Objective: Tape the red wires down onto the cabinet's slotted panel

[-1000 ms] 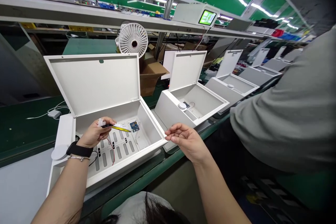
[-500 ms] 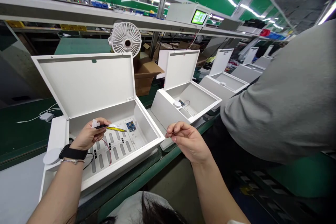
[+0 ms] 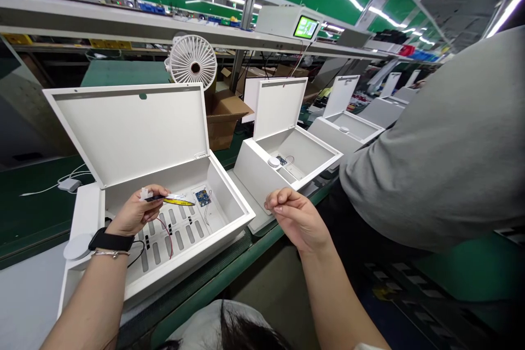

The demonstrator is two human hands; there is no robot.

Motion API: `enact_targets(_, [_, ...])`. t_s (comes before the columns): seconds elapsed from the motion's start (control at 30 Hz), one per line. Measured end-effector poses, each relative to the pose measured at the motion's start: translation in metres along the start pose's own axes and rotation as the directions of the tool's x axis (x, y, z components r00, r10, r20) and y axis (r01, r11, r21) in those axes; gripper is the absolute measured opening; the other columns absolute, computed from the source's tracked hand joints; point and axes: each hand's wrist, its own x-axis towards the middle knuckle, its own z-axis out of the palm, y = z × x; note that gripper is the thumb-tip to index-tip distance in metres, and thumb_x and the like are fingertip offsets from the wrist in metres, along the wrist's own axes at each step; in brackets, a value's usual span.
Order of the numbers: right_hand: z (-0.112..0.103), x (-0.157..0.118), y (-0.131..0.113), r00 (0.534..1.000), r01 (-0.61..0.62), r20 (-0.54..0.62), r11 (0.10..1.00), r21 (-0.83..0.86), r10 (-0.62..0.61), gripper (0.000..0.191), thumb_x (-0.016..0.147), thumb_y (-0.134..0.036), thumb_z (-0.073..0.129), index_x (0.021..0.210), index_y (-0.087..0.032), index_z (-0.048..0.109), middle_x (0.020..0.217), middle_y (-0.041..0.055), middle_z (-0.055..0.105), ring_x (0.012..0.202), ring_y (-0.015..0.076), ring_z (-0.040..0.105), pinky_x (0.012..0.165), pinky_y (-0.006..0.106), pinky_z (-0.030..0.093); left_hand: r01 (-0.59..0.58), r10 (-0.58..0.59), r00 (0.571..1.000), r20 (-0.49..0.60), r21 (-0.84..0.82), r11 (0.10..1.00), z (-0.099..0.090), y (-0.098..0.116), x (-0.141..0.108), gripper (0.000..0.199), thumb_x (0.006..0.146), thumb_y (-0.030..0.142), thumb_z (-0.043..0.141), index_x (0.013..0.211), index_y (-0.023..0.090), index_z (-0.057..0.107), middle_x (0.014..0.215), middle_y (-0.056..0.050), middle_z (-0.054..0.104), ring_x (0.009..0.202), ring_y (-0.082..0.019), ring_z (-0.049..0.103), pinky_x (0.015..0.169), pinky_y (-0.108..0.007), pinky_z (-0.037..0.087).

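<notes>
My left hand (image 3: 138, 210) is closed on yellow-handled tweezers (image 3: 179, 202) and a small white piece (image 3: 144, 193), over an open white metal box (image 3: 229, 186). Inside the box, a blue circuit board (image 3: 203, 197) with thin wires lies beside a slotted floor. A red wire (image 3: 170, 238) and a black wire (image 3: 141, 251) hang down below my left hand. To the right of the box's front corner, my right hand (image 3: 297, 219) is raised with thumb and fingertips pinched together; what they hold, if anything, is too small to make out.
More open white boxes (image 3: 268, 172) stand in a row to the right. Behind are a white fan (image 3: 192, 63) and a cardboard box (image 3: 221, 123). A person's grey sleeve (image 3: 443, 158) fills the right side. A white adapter (image 3: 69, 184) lies at left.
My right hand has moved slightly to the right, away from the box's corner. The view has shifted a little; my left hand keeps its hold.
</notes>
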Motion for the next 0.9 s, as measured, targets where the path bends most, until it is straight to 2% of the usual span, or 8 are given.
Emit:
enact_targets(0.2, [-0.002,-0.001,-0.001,0.998,-0.016,-0.065,1.0,0.017,0.017,0.015,0.065,-0.01,0.07,0.071,-0.021,0.063,0.075,-0.0004,0.062,0.074,0.0112,0.056,0.073,0.025,0.045,0.005,-0.005,1.0,0.002,-0.002,1.0,0.002,0.0,0.001,0.01,0.074,0.016,0.066,0.083,0.016,0.061,0.09,-0.001,0.059,0.035,0.004,0.03,0.037,-0.016,0.018])
enact_targets(0.37, [-0.005,-0.001,0.001,0.997,-0.036,-0.072,0.999,0.037,0.039,0.015,0.064,-0.012,0.072,0.073,-0.022,0.065,0.077,-0.0007,0.063,0.071,0.0088,0.057,0.07,0.022,0.046,0.008,-0.008,1.0,-0.006,-0.002,1.0,0.002,0.0,0.0,0.01,0.073,0.016,0.066,0.082,0.016,0.061,0.089,-0.001,0.06,0.035,0.004,0.029,0.036,-0.016,0.018])
enact_targets(0.53, [-0.008,0.001,0.003,0.993,-0.046,-0.104,0.998,0.03,0.049,0.015,0.063,-0.015,0.074,0.073,-0.022,0.066,0.075,-0.0011,0.063,0.066,0.0083,0.056,0.066,0.023,0.048,0.015,-0.015,1.0,-0.009,-0.004,1.0,0.001,0.0,0.0,0.011,0.073,0.015,0.066,0.083,0.016,0.061,0.08,0.0,0.058,0.035,0.003,0.03,0.037,-0.016,0.018])
enact_targets(0.67, [-0.009,0.002,0.004,0.991,-0.052,-0.122,0.999,0.016,0.053,0.014,0.062,-0.017,0.075,0.072,-0.022,0.066,0.075,-0.0013,0.063,0.063,0.0073,0.055,0.063,0.022,0.047,0.016,-0.016,1.0,-0.007,-0.007,1.0,0.0,0.0,-0.001,0.011,0.073,0.016,0.066,0.083,0.016,0.061,0.082,0.0,0.059,0.035,0.004,0.03,0.037,-0.016,0.018])
enact_targets(0.73, [-0.011,0.002,0.003,0.99,-0.057,-0.131,0.998,-0.04,0.052,0.013,0.064,-0.02,0.074,0.074,-0.022,0.066,0.075,-0.0007,0.064,0.062,0.0073,0.055,0.063,0.022,0.047,0.018,-0.018,1.0,-0.004,-0.009,1.0,-0.001,0.0,-0.001,0.011,0.073,0.016,0.066,0.083,0.016,0.061,0.085,-0.001,0.059,0.035,0.004,0.03,0.037,-0.016,0.018])
enact_targets(0.8, [-0.015,0.002,0.001,0.989,-0.076,-0.137,0.98,-0.181,0.051,0.013,0.066,-0.023,0.072,0.078,-0.021,0.066,0.078,0.0011,0.066,0.061,0.0083,0.056,0.064,0.025,0.047,0.017,-0.017,1.0,-0.001,-0.013,1.0,0.0,0.0,0.0,0.011,0.073,0.016,0.066,0.083,0.016,0.061,0.086,-0.001,0.059,0.035,0.004,0.03,0.036,-0.016,0.018])
enact_targets(0.9, [-0.034,0.002,-0.002,0.983,-0.162,-0.153,0.852,-0.498,0.098,0.018,0.069,-0.025,0.068,0.085,-0.019,0.066,0.088,0.0051,0.069,0.063,0.0111,0.058,0.068,0.029,0.049,0.013,-0.013,1.0,-0.004,-0.02,1.0,0.001,0.001,-0.001,0.011,0.073,0.016,0.066,0.082,0.016,0.061,0.09,-0.002,0.06,0.035,0.004,0.03,0.036,-0.016,0.018])
